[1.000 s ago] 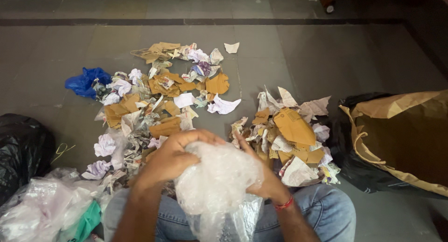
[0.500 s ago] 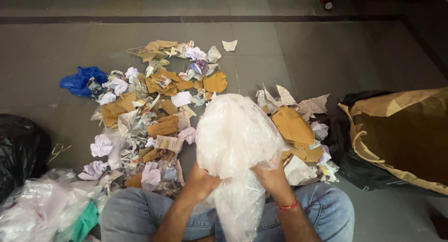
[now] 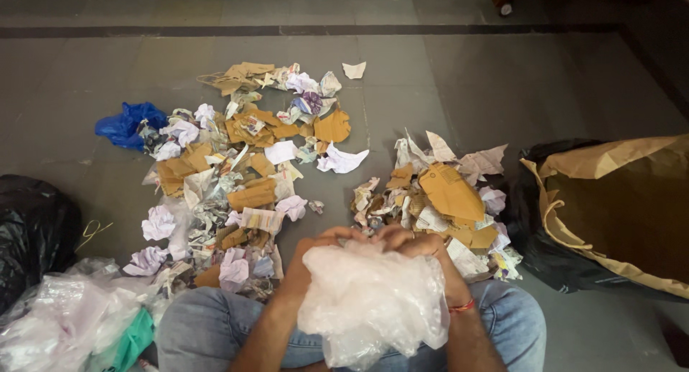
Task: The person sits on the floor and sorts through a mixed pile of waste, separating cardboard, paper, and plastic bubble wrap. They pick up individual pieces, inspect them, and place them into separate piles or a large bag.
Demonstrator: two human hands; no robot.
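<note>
While both hands curl over its top, a crumpled wad of clear plastic wrap point(image 3: 373, 304) sits bunched in the person's lap, above the blue jeans point(image 3: 208, 325). The left hand point(image 3: 319, 248) and the right hand point(image 3: 409, 243) meet fingertip to fingertip, fingers closed down onto the plastic and gripping it. A red thread band point(image 3: 461, 307) circles the right wrist. Just beyond the hands, on the grey tiled floor point(image 3: 445, 77), lie two heaps of torn cardboard and crumpled paper: a wide one point(image 3: 237, 164) on the left and a smaller one point(image 3: 445, 196) on the right. A blue bag point(image 3: 125, 122) lies at the far left, a brown paper bag point(image 3: 624, 207) stands open on the right, and clear plastic bags point(image 3: 64, 318) pile up near the left knee.
</note>
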